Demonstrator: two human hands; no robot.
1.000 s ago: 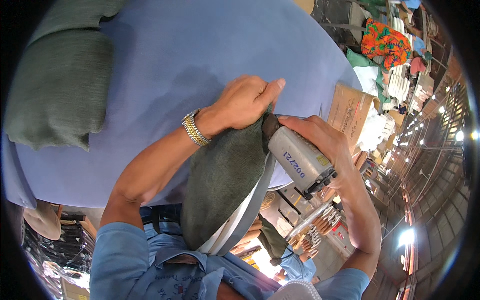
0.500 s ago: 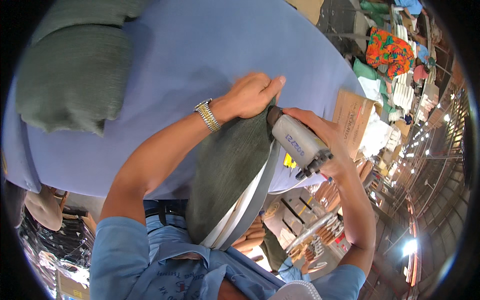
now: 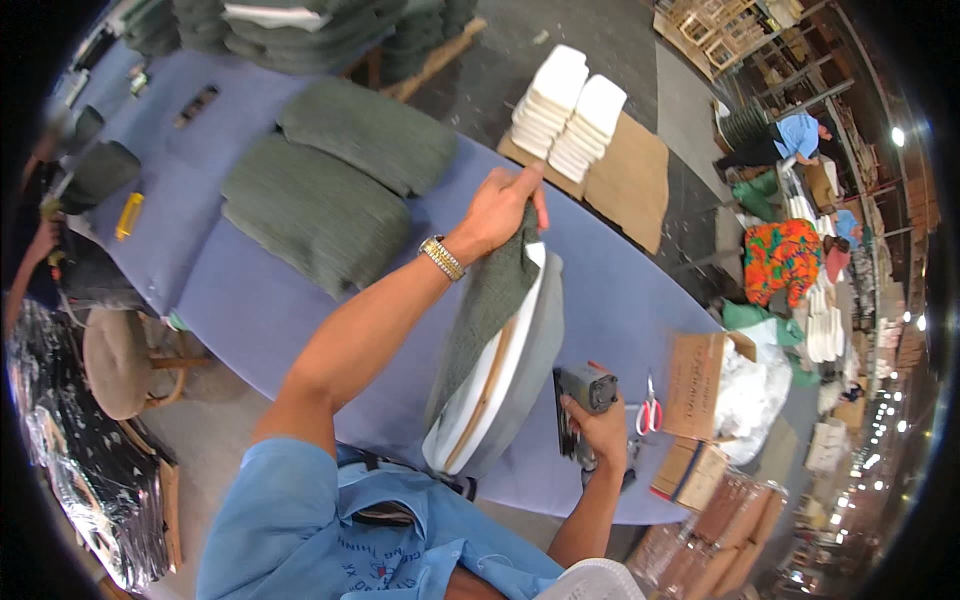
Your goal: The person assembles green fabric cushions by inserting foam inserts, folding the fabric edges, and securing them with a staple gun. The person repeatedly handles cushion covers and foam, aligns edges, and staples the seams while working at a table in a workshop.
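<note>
The long table covered in blue-grey cloth [image 3: 250, 290] bears the work. On it, at six o'clock, a padded seat cushion of white foam on a wooden board [image 3: 500, 385] stands on edge, exposing its underside. The left hand [image 3: 500, 205], at twelve o'clock of it, pinches the dark green fabric cover [image 3: 490, 300] taut; the right hand [image 3: 598, 432], at three o'clock, wraps closed round a grey staple gun [image 3: 582, 395].
</note>
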